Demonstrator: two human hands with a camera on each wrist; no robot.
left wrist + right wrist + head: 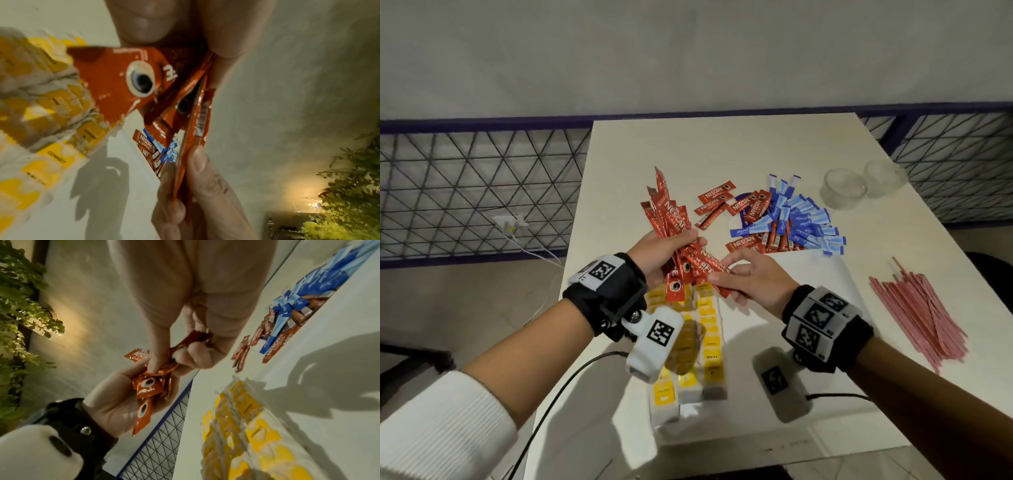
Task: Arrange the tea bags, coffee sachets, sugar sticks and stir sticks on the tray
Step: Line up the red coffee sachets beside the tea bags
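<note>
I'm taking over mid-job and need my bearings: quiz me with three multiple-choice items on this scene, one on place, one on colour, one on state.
1. Where do the stir sticks lie?
A. table's right side
B. in the left hand
C. on the tea bags

2. What colour are the sugar sticks?
A. yellow
B. blue
C. green

3. What does the left hand hold?
A. nothing
B. a glass cup
C. a bunch of coffee sachets

Answers: 1 A, they lie fanned near the right edge; 2 B, a blue and pale-blue heap; 3 C, fingers grip red sachets.
</note>
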